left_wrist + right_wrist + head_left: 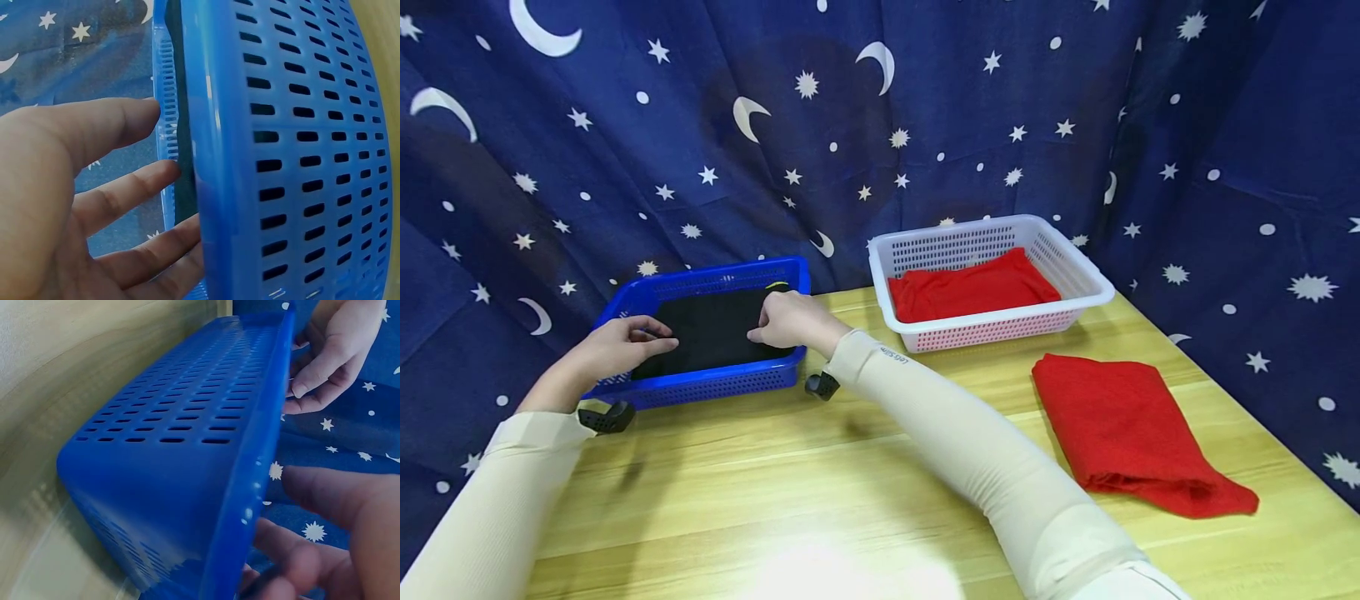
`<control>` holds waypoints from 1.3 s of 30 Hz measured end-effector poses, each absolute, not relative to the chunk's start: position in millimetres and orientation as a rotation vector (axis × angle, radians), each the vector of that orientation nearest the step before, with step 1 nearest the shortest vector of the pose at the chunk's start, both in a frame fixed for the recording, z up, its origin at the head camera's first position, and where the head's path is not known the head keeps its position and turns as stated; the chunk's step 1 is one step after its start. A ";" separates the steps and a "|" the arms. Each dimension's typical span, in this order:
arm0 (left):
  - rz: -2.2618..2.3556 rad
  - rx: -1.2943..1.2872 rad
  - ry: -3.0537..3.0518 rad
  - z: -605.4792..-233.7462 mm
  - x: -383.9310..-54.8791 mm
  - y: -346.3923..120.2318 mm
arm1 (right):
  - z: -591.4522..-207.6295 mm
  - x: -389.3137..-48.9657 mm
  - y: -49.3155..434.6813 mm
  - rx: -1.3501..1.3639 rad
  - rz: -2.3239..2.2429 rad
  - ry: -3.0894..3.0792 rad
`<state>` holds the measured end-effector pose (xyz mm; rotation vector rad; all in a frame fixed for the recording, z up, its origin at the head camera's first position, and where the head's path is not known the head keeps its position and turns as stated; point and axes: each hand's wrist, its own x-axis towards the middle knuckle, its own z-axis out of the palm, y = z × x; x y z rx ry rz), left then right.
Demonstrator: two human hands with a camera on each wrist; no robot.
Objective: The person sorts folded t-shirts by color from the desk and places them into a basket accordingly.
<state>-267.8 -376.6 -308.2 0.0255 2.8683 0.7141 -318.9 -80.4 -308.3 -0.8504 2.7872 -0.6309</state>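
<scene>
A black folded cloth [709,325] lies in the blue basket [715,381] at the back left of the table. My left hand [621,348] is over the basket's left end, by the cloth's edge. In the left wrist view its thumb and fingers [134,187] are spread, some fingertips hidden behind the rim. My right hand [793,320] is over the basket's right end, above the cloth. Its thumb [325,494] stands apart from the bent fingers in the right wrist view, with a dark edge beside them. A small yellow-green patch [777,285] shows behind this hand.
A white basket [1000,323] holding a red cloth [973,287] stands to the right of the blue one. Another red folded cloth [1131,433] lies on the wooden table [760,475] at the right. A dark blue curtain [820,158] with moons and stars hangs behind.
</scene>
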 end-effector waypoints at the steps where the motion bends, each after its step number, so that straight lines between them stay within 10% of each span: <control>1: 0.714 0.025 2.877 -308.3 -267.1 -376.0 | -308.0 -318.8 -79.7 -0.855 -0.630 2.779; 39: 1.073 0.362 2.947 -300.2 -214.8 -288.2 | -280.0 -273.0 12.9 -1.167 -0.777 2.478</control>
